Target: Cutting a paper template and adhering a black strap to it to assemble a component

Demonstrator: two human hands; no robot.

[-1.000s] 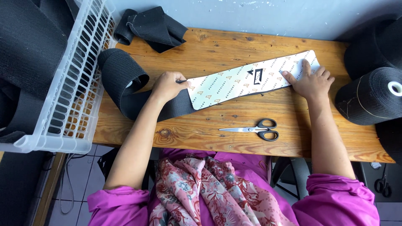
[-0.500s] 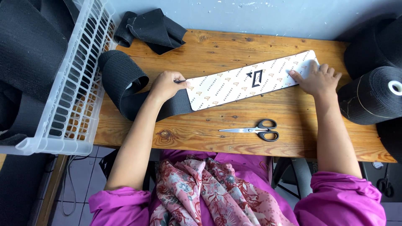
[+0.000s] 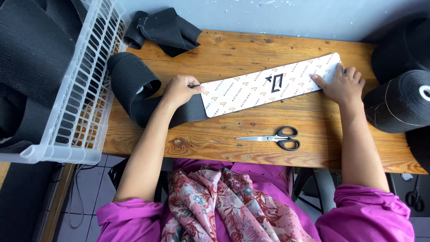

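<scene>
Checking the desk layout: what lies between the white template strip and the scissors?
Only bare wooden table separates the white template strip from the scissors, per the head view.

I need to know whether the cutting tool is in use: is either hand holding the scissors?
No, the scissors lie alone on the wooden table, while both hands rest on the long white template.

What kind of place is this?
Probably a small sewing or strap-making workshop: a wooden table holds scissors, big rolls of black webbing sit beside it, and a white basket stores more.
</scene>
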